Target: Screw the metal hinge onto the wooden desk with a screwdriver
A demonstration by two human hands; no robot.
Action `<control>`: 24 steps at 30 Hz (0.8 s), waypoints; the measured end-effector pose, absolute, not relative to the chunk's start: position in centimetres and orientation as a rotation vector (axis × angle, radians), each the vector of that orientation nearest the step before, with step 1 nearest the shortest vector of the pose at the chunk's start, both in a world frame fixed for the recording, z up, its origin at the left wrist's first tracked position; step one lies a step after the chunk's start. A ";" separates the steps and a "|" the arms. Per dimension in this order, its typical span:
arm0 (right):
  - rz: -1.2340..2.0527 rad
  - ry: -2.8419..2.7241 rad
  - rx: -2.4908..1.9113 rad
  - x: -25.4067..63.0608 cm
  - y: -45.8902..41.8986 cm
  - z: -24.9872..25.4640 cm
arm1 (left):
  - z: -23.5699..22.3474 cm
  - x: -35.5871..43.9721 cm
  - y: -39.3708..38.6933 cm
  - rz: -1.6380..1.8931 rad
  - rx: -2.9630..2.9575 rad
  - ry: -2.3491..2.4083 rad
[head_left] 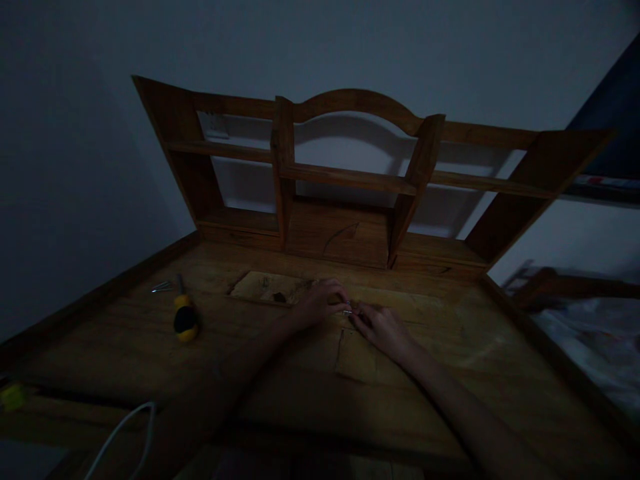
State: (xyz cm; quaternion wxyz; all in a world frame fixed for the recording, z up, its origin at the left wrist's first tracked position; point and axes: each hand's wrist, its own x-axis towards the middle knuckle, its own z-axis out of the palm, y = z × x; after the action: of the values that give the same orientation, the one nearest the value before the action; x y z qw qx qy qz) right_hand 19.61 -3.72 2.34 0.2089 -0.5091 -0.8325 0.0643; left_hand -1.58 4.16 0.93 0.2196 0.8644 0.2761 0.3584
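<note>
Both hands meet over the middle of a worn wooden desk. Between their fingertips is a small shiny metal piece, too small and dark to name. My left hand is closed, its thumb and forefinger pinched at the piece's left side. From the right, my right hand has its fingers pressed together against the same piece. Left on the desk lies a yellow-and-black screwdriver, its shaft pointing away from me. Beside its tip are several thin metal pieces.
A wooden shelf unit stands along the desk's back edge against the wall. Behind my left hand the desktop has a peeled, pale patch. A white cable loops at the near left, with a yellow object at the far left edge.
</note>
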 end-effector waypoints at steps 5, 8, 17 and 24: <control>0.176 -2.324 -1.421 19.7 -3.5 2.1 | 0.9 -1.6 4.2 1.036 2.380 0.686; 0.170 -2.326 -1.427 19.7 -3.5 2.0 | 0.8 -1.7 4.5 1.025 2.378 0.658; 0.053 -2.304 -1.383 19.7 -3.8 2.0 | 0.7 -2.0 4.8 1.014 2.334 0.582; -0.146 -2.252 -1.207 20.7 -3.8 1.3 | 0.2 -1.9 5.5 0.996 2.273 0.566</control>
State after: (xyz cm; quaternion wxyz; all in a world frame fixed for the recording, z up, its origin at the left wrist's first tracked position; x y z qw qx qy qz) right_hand 20.66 -3.84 1.29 0.2870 -0.4517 -0.8430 -0.0547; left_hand -1.92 5.47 0.19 0.2935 0.8537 0.2126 0.3739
